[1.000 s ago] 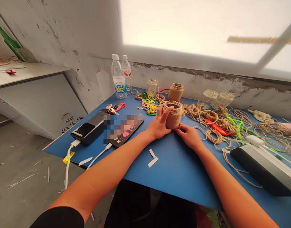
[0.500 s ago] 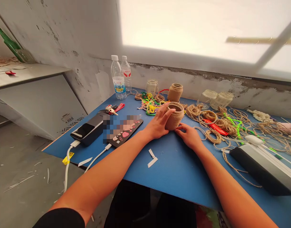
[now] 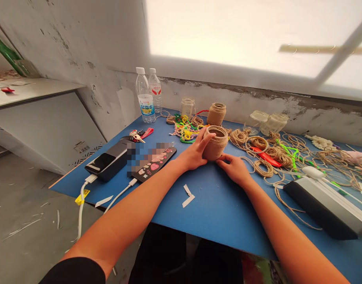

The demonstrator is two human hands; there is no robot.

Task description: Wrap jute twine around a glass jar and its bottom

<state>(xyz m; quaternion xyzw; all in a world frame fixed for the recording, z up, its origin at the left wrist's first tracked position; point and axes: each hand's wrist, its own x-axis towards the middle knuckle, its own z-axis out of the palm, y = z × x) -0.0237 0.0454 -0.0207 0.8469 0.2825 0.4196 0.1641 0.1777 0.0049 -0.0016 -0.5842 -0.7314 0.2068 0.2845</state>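
Open lane: blue tabletop (image 3: 219,213) between the forearms, running up to the twine-wrapped jar (image 3: 215,149); only a flat paper scrap (image 3: 188,200) lies in it. Jar's left flank blocked by left hand (image 3: 195,154), lower right by right hand (image 3: 234,169). Behind, second wrapped jar (image 3: 216,114) stands close; gap unclear. Leftward, phone (image 3: 155,167) and dark power bank (image 3: 110,157) obstruct; rightward, loose twine coils (image 3: 262,169), then grey-black box (image 3: 327,205).

Blue table (image 3: 222,221) under coiled twine (image 3: 238,138), plastic bottles (image 3: 146,103), clear jars (image 3: 274,124), keys (image 3: 137,137), white scraps (image 3: 188,200).
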